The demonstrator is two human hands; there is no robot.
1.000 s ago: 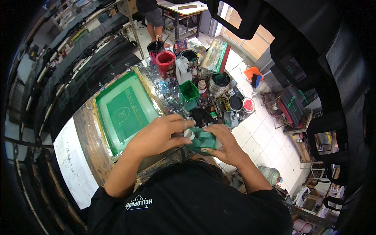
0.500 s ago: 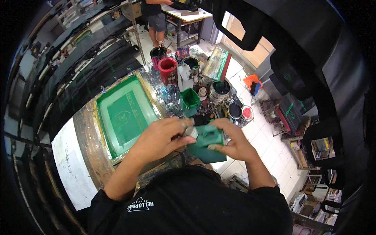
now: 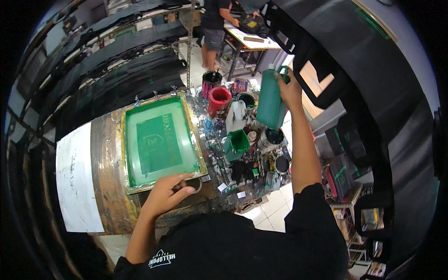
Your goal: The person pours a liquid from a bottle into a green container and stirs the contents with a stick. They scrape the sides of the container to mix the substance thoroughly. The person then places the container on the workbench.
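Observation:
My right hand (image 3: 291, 91), arm stretched out, grips the handle of a green plastic jug (image 3: 269, 102) held up above the far right of the worktable. A whitish cap (image 3: 272, 66) tops the jug. Low and near, my left hand (image 3: 163, 195) is curled at the near right corner of a screen-printing frame (image 3: 125, 158). Between its thumb and fingers shows part of a ring-shaped thing (image 3: 199, 186), like a tape roll, mostly hidden. Green ink lines the edges of the frame's mesh, which carries a darker green panel (image 3: 160, 142).
An open green ink container (image 3: 237, 142), a red ink can (image 3: 219, 101), a white jug (image 3: 236, 115) and several cans crowd the stained worktable (image 3: 214, 196). White paper (image 3: 74, 177) lies left. Dark racks (image 3: 121, 70) stand far left. Another person (image 3: 214, 35) works at a far table (image 3: 252, 43).
The jug has left my left hand and gone up, away and to the right in my right hand. My left hand has dropped toward the frame's near corner. The view has shifted.

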